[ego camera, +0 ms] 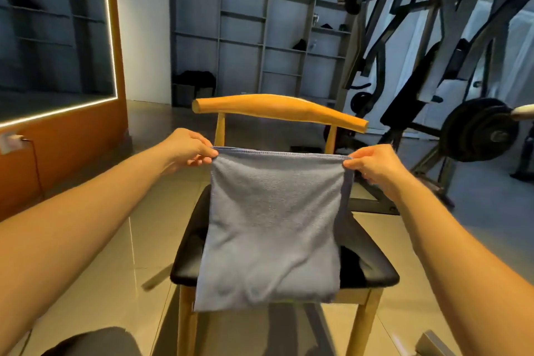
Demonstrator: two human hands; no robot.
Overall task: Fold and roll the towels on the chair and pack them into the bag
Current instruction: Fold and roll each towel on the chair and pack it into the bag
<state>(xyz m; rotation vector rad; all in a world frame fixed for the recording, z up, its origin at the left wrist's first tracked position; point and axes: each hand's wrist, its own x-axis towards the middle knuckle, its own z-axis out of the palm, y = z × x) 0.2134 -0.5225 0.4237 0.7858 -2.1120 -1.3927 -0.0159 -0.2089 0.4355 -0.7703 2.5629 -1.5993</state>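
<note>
Shelving [260, 23]: grey, back wall.
Weight machine [433, 37]: rt side, black plates.
Chair [277, 108]: wood frame, curved backrest, black seat, centre.
Towel [271, 225]: blue-grey, held up by both top corners in front of backrest. Top edge taut; lower part lies over seat, hem hangs past seat front. 2nd layer shows at rt edge.
Left hand [187, 147]: pinches top-left corner, thumb & fingers.
Right hand [372, 165]: pinches top-right corner likewise.
</note>
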